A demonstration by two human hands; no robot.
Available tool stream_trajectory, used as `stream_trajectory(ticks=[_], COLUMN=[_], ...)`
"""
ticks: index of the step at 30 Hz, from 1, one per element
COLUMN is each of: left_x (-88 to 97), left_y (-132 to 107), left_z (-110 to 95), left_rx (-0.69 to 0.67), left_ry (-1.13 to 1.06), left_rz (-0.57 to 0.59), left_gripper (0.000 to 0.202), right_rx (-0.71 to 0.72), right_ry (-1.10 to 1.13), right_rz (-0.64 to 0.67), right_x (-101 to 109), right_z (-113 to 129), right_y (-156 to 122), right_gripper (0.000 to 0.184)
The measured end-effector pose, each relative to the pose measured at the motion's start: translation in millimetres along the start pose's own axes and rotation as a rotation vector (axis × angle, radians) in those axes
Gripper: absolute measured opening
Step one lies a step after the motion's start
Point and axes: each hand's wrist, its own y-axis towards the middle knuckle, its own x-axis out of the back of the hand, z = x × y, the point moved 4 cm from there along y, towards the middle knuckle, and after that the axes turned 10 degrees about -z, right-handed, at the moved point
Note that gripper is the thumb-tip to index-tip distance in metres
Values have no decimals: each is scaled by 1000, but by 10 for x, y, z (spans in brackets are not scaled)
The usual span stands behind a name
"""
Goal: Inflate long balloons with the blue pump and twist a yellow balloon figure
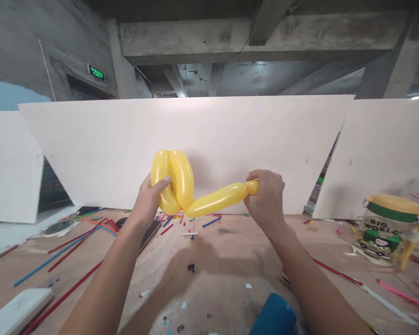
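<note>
A yellow twisted balloon (212,198) is held in the air above the table, stretched between both hands. Its left part is folded into two fat loops joined at a twist near the bottom. My left hand (150,197) grips these loops, thumb lying across the front. From the twist a straight segment slants up to the right and ends in a small round bubble. My right hand (266,193) pinches that bubble, its fingers curled around the end. The fingertips behind the balloon are hidden.
A clear jar with a yellow lid (387,228) stands at right. Red and blue sticks (61,258) lie at left, near a white box-like device (19,311). A blue cylinder (274,315) is at the front. Scraps dot the table; a white board (230,135) stands behind.
</note>
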Motion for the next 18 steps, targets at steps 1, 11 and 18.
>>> stream_trajectory(ticks=[1,11,18], left_x=[-5,158,165], left_y=[-6,61,82], left_z=[-9,3,45], left_rx=[-9,-123,-72], left_ry=[11,207,160], left_rz=[3,-281,-250], left_gripper=[26,33,35], right_rx=[-15,135,227], right_ry=[-3,113,207], right_rz=[26,171,25], right_x=[-2,64,153], right_z=[-14,273,330], right_y=[2,2,43], right_gripper=[24,48,42])
